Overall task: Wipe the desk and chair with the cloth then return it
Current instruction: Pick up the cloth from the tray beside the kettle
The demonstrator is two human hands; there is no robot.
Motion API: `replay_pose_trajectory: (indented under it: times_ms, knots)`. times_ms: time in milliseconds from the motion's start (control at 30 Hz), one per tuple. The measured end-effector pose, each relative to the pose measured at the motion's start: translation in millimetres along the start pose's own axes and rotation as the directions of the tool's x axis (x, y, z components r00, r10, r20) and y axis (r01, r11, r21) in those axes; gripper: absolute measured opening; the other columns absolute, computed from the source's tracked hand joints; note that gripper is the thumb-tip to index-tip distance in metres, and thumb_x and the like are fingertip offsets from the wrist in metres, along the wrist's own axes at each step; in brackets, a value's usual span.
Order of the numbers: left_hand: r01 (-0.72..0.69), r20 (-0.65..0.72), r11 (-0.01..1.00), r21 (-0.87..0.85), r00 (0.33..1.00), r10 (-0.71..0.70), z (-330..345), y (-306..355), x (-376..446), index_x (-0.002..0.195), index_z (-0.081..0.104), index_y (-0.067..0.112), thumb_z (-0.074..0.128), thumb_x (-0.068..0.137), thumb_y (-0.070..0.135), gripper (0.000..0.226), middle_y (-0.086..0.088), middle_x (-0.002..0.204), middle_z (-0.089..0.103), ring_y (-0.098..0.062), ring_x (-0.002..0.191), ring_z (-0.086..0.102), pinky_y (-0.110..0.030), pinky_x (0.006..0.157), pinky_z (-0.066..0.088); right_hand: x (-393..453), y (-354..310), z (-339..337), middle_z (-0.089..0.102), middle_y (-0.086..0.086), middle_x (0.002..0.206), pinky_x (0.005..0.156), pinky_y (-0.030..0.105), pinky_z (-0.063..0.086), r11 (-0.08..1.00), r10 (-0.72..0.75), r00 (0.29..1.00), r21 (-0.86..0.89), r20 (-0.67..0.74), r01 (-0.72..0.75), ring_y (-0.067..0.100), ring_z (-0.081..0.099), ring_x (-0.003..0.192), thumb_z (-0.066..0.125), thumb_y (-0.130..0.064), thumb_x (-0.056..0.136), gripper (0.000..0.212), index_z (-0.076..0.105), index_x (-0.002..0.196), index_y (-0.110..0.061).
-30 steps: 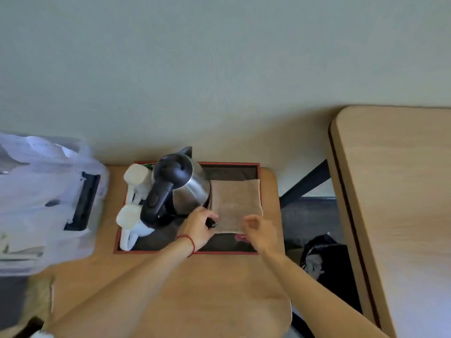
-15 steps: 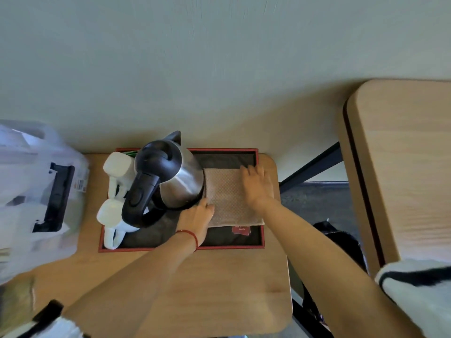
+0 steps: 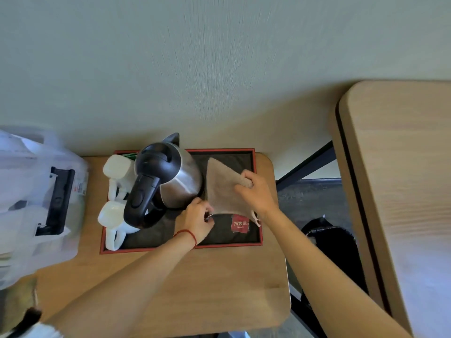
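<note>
Both bare forearms reach forward, the left hand (image 3: 195, 219) curled with fingertips pinched together and a red string round its wrist, the right hand (image 3: 256, 193) farther ahead, fingers closed on the cloth (image 3: 223, 191).

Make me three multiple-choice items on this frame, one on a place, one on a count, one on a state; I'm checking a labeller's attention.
1. Where does the kettle stand?
A. on the bare wood
B. in the red-rimmed tray
C. on the floor

2. How many white mugs show beside the kettle?
A. one
B. two
C. four

3. What is the state of the brown cloth?
A. lying flat, untouched
B. hanging off the table
C. one corner folded over by the right hand

Key: 1 B, the rim runs round the kettle; 2 B, two mugs stand at its left; 3 C, the right hand pinches the turned corner while the left hand rests at the near edge.
</note>
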State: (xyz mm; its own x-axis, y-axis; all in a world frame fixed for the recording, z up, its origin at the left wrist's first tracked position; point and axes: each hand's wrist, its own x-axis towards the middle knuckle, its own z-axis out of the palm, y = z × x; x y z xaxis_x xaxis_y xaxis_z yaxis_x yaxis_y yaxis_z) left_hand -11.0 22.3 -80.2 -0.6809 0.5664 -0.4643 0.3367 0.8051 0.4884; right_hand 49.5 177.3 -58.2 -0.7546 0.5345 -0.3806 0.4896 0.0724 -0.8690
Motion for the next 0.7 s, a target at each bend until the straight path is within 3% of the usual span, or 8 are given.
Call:
replay_pose_trajectory:
  times_ms: [67, 167, 267, 333, 433, 533, 600, 700]
  knots:
    - [0.031, -0.056, 0.964, -0.263, 0.997, -0.048, -9, 15, -1, 0.099, 0.062, 0.02, 0.066, 0.079, 0.023, 0.021, -0.002, 0.111, 0.058, -0.021, 0.098, 0.06, -0.034, 0.081, 0.052, -16, -13, -4, 0.033, -0.007, 0.059, 0.053, 0.011, 0.033, 0.998, -0.049, 0.998, 0.032, -0.04, 0.05, -0.002, 0.035, 0.053, 0.051, 0.005, 0.08, 0.038, 0.036, 0.057, -0.022]
    - [0.074, 0.002, 0.761, -0.645, 0.995, -0.095, -38, 43, -7, 0.107, 0.06, 0.014, 0.068, 0.076, 0.036, 0.039, -0.006, 0.115, 0.062, -0.018, 0.105, 0.059, -0.019, 0.078, 0.044, -43, -42, -18, 0.035, -0.008, 0.059, 0.052, 0.009, 0.033, 0.985, -0.165, 0.981, 0.04, -0.106, 0.17, -0.003, 0.036, 0.054, 0.053, 0.002, 0.08, 0.037, 0.036, 0.058, -0.023]
    - [0.137, 0.138, 0.614, -0.777, 0.989, -0.046, -79, 70, -23, 0.143, 0.027, 0.018, 0.074, 0.061, 0.057, 0.102, 0.003, 0.14, 0.042, -0.014, 0.127, 0.043, -0.03, 0.104, 0.036, -74, -84, -37, 0.037, -0.007, 0.058, 0.052, 0.012, 0.033, 0.964, -0.242, 0.96, 0.077, -0.141, 0.254, 0.002, 0.035, 0.055, 0.052, -0.009, 0.076, 0.027, 0.037, 0.058, -0.023]
    - [0.101, 0.183, 0.589, -0.802, 0.98, 0.081, -115, 87, -37, 0.139, 0.035, 0.017, 0.078, 0.046, 0.064, 0.113, 0.002, 0.134, 0.051, -0.016, 0.121, 0.049, -0.033, 0.103, 0.039, -96, -116, -56, 0.041, -0.007, 0.059, 0.055, 0.015, 0.036, 0.949, -0.268, 0.953, 0.133, -0.144, 0.287, 0.006, 0.04, 0.058, 0.052, -0.011, 0.073, 0.019, 0.04, 0.061, -0.018]
    - [0.005, 0.194, 0.599, -0.801, 0.948, 0.252, -173, 120, -69, 0.111, 0.062, 0.013, 0.08, 0.049, 0.058, 0.079, -0.001, 0.105, 0.073, -0.02, 0.104, 0.065, -0.024, 0.079, 0.053, -136, -166, -96, 0.055, -0.006, 0.069, 0.059, 0.032, 0.047, 0.938, -0.266, 0.934, 0.158, -0.239, 0.308, 0.01, 0.052, 0.065, 0.061, -0.014, 0.08, 0.012, 0.05, 0.078, -0.017]
    - [-0.091, 0.119, 0.57, -0.816, 0.94, 0.32, -216, 161, -109, 0.103, 0.066, 0.012, 0.073, 0.065, 0.042, 0.049, 0.0, 0.098, 0.073, -0.02, 0.097, 0.067, -0.028, 0.081, 0.051, -184, -207, -141, 0.065, 0.009, 0.097, 0.073, 0.043, 0.056, 0.963, -0.089, 0.907, 0.197, -0.412, 0.184, 0.02, 0.062, 0.08, 0.065, -0.032, 0.087, 0.028, 0.05, 0.111, -0.029]
    - [-0.127, 0.085, 0.536, -0.834, 0.932, 0.353, -232, 192, -138, 0.099, 0.065, 0.015, 0.069, 0.073, 0.035, 0.033, 0.004, 0.093, 0.073, -0.016, 0.093, 0.065, -0.028, 0.077, 0.051, -221, -224, -169, 0.062, 0.012, 0.104, 0.07, 0.038, 0.057, 0.929, 0.078, 0.944, 0.368, -0.322, 0.048, 0.019, 0.064, 0.086, 0.067, -0.039, 0.084, 0.056, 0.038, 0.131, -0.027]
    - [-0.142, 0.057, 0.515, -0.846, 0.934, 0.353, -245, 237, -180, 0.107, 0.056, 0.021, 0.069, 0.076, 0.028, 0.034, 0.002, 0.1, 0.07, -0.016, 0.095, 0.064, -0.028, 0.072, 0.049, -278, -229, -197, 0.052, 0.011, 0.123, 0.084, 0.037, 0.058, 0.804, 0.085, 0.986, 0.595, -0.14, 0.016, 0.022, 0.066, 0.103, 0.083, -0.032, 0.063, 0.096, 0.023, 0.136, -0.045]
